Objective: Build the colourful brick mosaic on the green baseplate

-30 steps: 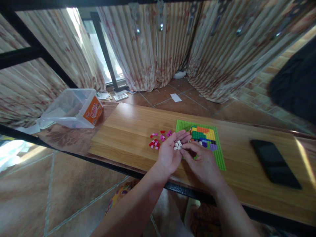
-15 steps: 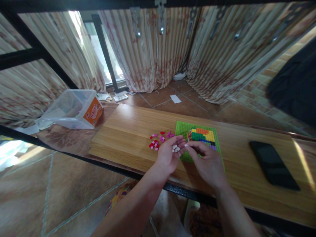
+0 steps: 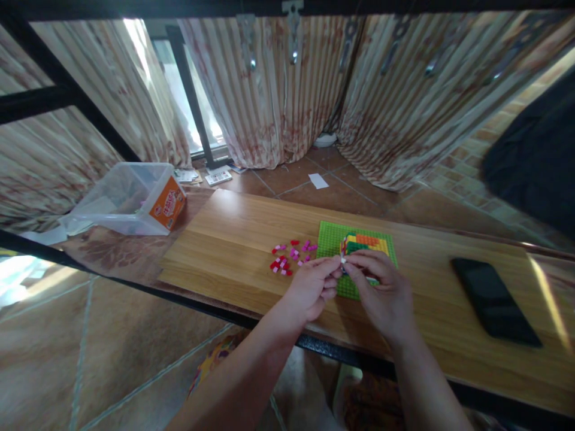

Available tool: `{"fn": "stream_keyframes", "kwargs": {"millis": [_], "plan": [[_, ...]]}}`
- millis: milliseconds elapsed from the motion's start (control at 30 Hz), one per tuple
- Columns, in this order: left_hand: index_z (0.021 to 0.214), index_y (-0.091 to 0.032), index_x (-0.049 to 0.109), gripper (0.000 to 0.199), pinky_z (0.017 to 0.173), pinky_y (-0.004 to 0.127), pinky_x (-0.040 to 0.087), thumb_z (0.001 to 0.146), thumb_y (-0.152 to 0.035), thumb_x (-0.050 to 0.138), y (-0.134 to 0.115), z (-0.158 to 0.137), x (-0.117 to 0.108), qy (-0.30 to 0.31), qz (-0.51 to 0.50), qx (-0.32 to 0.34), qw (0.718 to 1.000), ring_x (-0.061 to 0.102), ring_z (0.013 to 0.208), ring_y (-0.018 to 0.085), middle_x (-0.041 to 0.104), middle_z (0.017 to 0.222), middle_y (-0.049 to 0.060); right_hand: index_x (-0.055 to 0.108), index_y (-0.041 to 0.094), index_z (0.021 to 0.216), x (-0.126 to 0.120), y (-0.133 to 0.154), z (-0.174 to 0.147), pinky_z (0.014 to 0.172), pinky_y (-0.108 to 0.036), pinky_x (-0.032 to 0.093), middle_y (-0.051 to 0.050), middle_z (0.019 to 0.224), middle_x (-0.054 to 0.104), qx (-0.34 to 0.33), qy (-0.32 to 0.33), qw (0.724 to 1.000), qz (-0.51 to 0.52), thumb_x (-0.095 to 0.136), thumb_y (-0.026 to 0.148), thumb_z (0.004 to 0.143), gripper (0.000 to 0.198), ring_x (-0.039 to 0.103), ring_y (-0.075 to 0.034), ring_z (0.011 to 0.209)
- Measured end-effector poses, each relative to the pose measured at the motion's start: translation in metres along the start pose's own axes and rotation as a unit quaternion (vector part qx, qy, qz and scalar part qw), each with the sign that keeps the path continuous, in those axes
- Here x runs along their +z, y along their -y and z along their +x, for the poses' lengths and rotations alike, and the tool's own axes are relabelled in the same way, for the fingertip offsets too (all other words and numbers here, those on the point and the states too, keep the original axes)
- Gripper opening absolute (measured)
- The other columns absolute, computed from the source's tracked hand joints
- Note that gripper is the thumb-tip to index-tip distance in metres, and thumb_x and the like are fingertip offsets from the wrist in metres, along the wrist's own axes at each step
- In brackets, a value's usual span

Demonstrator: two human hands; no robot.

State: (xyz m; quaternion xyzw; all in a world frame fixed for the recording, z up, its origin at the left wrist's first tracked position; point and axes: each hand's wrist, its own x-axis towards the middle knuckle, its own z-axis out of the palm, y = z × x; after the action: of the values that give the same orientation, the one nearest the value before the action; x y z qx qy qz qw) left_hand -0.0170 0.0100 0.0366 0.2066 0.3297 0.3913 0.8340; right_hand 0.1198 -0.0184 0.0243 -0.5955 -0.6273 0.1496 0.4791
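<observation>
My right hand pinches a tiny white toy brick between thumb and fingertips. Thumb and forefinger of my left hand meet that same brick from the other side. The remaining left fingers are curled over the palm, hiding the white bricks that lay there. Just beyond both hands is a green studded baseplate, carrying a block of orange, yellow, green and other bricks. My right hand covers part of this build. Left of the baseplate, red and pink bricks lie scattered.
These things are on a wooden board. A black phone lies to the right. At the far left stands a clear plastic box with an orange label. A dark metal bar runs along the near edge. Striped curtains hang behind.
My left hand has turned from an open palm holding white bricks to closed fingers. Its fingertips now meet the white brick in my right hand, which has shifted slightly right.
</observation>
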Motion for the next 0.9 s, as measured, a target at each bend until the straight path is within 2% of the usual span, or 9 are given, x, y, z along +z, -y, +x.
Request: {"fn": "stream_keyframes", "kwargs": {"millis": [133,233,400,500,700,900], "plan": [[0.066,-0.014,0.054,0.041,0.041,0.019,0.006,0.060,-0.041,0.085,0.003,0.001,0.001,0.006,0.014,0.012,1.000,0.021,0.041,-0.001,0.038,0.055,-0.009,0.074,0.026,0.090,-0.001,0.003,0.001,0.077,-0.036,0.054,-0.005,0.102,0.068,-0.013,-0.001,1.000,-0.014,0.063,0.038,0.086,0.017,0.065,-0.020,0.093],[0.068,-0.014,0.056,0.036,0.041,0.019,0.006,0.065,-0.040,0.081,0.005,0.003,0.002,0.001,0.029,0.023,0.999,0.021,0.041,-0.001,0.041,0.056,-0.008,0.074,0.026,0.086,-0.004,0.000,0.003,0.080,-0.037,0.053,-0.004,0.099,0.067,-0.018,-0.017,1.000,-0.012,0.063,0.036,0.086,0.015,0.065,-0.020,0.093],[0.085,-0.013,0.066,0.020,0.041,0.019,0.009,0.081,-0.032,0.064,0.008,0.006,0.003,-0.065,0.090,0.045,0.993,0.025,0.040,0.002,0.044,0.055,-0.007,0.075,0.025,0.085,-0.017,-0.017,0.011,0.089,-0.042,0.050,-0.005,0.103,0.067,0.035,-0.126,0.991,-0.006,0.068,0.038,0.081,0.015,0.063,-0.021,0.097],[0.092,-0.014,0.067,0.020,0.042,0.020,0.012,0.086,-0.029,0.057,0.009,0.006,0.003,-0.083,0.125,0.050,0.987,0.026,0.040,0.003,0.044,0.054,-0.006,0.075,0.024,0.086,-0.020,-0.028,0.013,0.093,-0.044,0.047,-0.006,0.108,0.066,0.064,-0.125,0.990,-0.007,0.069,0.041,0.079,0.019,0.062,-0.023,0.103],[0.107,-0.011,0.069,0.031,0.047,0.020,0.024,0.090,-0.023,0.046,0.020,0.017,-0.001,-0.051,0.245,0.136,0.958,0.034,0.045,0.006,0.046,0.051,-0.005,0.076,0.026,0.083,-0.010,-0.032,0.010,0.104,-0.055,0.035,-0.007,0.118,0.062,0.060,-0.063,0.992,-0.092,0.067,0.042,0.079,0.019,0.055,-0.028,0.116],[0.122,-0.013,0.065,0.039,0.053,0.023,0.035,0.091,-0.023,0.043,0.039,0.031,-0.008,0.002,0.338,0.174,0.925,0.045,0.051,0.010,0.050,0.055,-0.004,0.076,0.024,0.080,-0.002,-0.031,0.011,0.100,-0.052,0.040,-0.010,0.122,0.061,0.092,-0.095,0.986,-0.097,0.067,0.038,0.076,0.018,0.056,-0.029,0.114]]}}
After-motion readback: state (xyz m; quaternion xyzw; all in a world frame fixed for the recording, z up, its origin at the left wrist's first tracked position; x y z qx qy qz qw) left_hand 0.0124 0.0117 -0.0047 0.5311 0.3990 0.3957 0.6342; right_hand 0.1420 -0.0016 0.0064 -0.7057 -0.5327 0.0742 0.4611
